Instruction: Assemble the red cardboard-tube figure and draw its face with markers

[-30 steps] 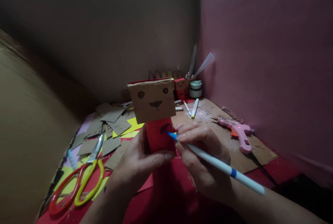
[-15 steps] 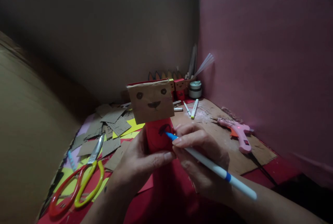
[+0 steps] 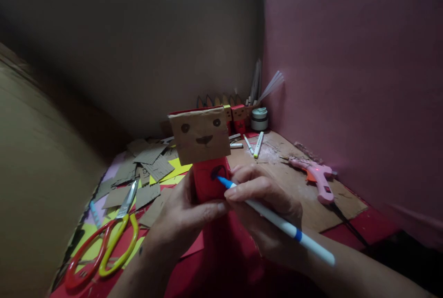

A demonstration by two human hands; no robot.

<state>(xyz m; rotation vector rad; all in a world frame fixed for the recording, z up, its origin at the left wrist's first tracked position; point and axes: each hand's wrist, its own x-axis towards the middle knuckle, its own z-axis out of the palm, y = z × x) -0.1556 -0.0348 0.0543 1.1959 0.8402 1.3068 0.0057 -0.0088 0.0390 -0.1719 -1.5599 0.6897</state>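
A paper figure (image 3: 202, 139) stands upright in the middle, with a square brown face bearing drawn eyes and a muzzle, above a red body (image 3: 206, 185). My left hand (image 3: 190, 212) wraps round the red body, its thumb across the lower front. In my right hand (image 3: 266, 201) is a white marker (image 3: 277, 218) with a blue tip and a blue band. The marker's tip touches the body's front, by a dark curved mark (image 3: 217, 172). The fingers of my left hand behind the figure are hidden.
Red-and-yellow handled scissors (image 3: 117, 238) lie at left beside cardboard scraps (image 3: 152, 157). A pink glue gun (image 3: 316, 175) rests at right, its cord trailing forward. Behind are loose markers (image 3: 258, 145), a lidded jar (image 3: 259, 119) and smaller red figures (image 3: 238, 118). A pink wall (image 3: 353, 81) borders the right.
The marker and my right hand have shifted slightly left and the tip sits a little lower left on the red body. My left hand and the figure have barely moved.
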